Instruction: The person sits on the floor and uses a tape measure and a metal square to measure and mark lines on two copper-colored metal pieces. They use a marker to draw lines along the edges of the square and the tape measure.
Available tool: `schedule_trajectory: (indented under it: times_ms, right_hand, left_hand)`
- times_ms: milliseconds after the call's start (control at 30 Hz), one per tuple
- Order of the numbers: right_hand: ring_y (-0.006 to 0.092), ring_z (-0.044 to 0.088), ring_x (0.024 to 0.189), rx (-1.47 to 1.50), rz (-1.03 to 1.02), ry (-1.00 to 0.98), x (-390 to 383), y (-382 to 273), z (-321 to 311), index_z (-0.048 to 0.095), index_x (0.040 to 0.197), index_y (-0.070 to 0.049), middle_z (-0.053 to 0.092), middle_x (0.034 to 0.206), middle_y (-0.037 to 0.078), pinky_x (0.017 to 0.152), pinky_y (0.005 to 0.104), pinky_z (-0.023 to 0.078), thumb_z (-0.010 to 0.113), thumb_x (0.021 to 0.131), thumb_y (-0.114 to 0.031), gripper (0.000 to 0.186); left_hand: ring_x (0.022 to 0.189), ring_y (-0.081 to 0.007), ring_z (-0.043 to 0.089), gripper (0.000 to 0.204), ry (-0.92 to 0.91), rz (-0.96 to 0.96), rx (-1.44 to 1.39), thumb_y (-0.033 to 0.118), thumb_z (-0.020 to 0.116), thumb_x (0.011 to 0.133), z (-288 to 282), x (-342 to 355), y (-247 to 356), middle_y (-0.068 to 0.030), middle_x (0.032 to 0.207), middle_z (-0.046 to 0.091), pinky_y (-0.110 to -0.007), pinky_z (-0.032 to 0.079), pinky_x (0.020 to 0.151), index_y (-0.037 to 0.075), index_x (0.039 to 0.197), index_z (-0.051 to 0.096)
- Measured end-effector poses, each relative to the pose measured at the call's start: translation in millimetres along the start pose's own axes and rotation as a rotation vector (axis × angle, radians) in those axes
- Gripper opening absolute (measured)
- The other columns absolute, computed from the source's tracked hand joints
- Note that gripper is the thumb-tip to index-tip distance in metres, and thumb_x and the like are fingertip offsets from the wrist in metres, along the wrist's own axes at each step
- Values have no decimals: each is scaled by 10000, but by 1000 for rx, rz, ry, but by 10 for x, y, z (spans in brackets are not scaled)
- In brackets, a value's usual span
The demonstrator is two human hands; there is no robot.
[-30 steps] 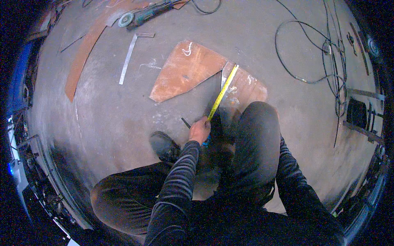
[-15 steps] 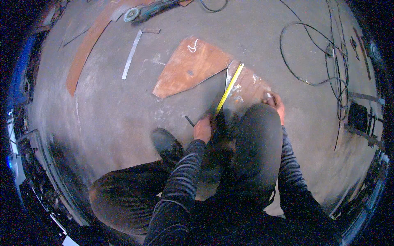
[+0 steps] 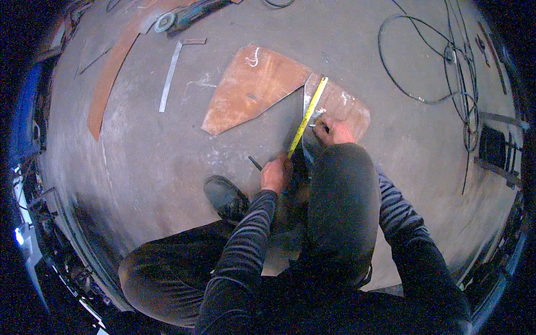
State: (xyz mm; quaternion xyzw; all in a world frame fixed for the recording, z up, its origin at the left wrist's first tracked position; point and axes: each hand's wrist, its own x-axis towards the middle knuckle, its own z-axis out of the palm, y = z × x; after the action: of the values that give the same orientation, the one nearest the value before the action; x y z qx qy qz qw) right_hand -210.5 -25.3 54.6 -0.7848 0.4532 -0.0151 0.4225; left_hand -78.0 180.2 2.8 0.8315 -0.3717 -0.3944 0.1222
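My left hand [image 3: 276, 174] grips an extended yellow tape measure [image 3: 311, 106], whose blade lies along the left edge of a pale rusty steel plate [image 3: 349, 111]; a thin dark rod [image 3: 254, 162] pokes out from that hand. My right hand [image 3: 335, 129] rests over the same plate just right of the blade, fingers closed on a small pale marking stick [image 3: 316, 125]. A second, orange rusty plate [image 3: 245, 95] with a white chalk squiggle lies to the left, its corner against the pale plate's top. Part of my right hand is hidden behind my raised knee [image 3: 340, 206].
A steel square [image 3: 170, 81], a long rusty strip [image 3: 106, 95] and an angle grinder [image 3: 190, 17] lie toward the upper left of the floor [image 3: 134, 167]. Looped black cables [image 3: 410, 97] lie on the right, beside dark metal frames [image 3: 497, 151]. My boot [image 3: 223, 198] is below my left hand.
My right hand came out from behind my knee and moved left onto the pale plate, to beside the tape blade. My left hand shifted slightly right, still on the tape.
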Motion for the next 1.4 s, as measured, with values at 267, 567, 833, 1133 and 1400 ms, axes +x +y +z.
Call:
schedule_trajectory:
  times_ms: [267,567,833,1133,1400]
  right_hand:
    - [306,682,801,83,46,120,39,215,174,651,994,-61,691,863,167,756,411,530,703,908,-213,182]
    - [356,700,885,-17,-119,47,41,329,77,660,1033,-58,709,952,178,800,435,540,686,910,-232,214]
    - [415,691,887,-45,-86,-22,88,154,105,644,1028,-60,701,899,207,785,478,531,676,904,-241,221]
    - [286,678,779,80,-95,69,153,259,163,639,1011,-40,689,828,157,736,407,527,688,922,-244,228]
    - [263,680,790,65,20,48,-194,363,135,641,1094,-105,704,871,124,730,407,544,675,955,-255,207]
  left_hand:
    - [965,-487,657,260,32,1,3,331,520,978,-15,-32,39,-247,975,707,-581,513,837,130,1101,630]
    - [961,-485,656,217,63,-10,9,299,544,960,-61,-73,106,-243,965,706,-575,511,827,151,1094,628]
    - [943,-485,660,200,50,-45,30,269,566,946,-19,-50,72,-253,948,704,-573,515,803,137,1087,620]
    - [966,-492,655,201,66,-59,-39,284,572,952,-73,-42,106,-253,954,708,-575,517,814,116,1058,606]
    - [876,-459,690,357,7,3,10,383,612,952,5,-48,119,-231,940,719,-568,547,748,120,1188,666]
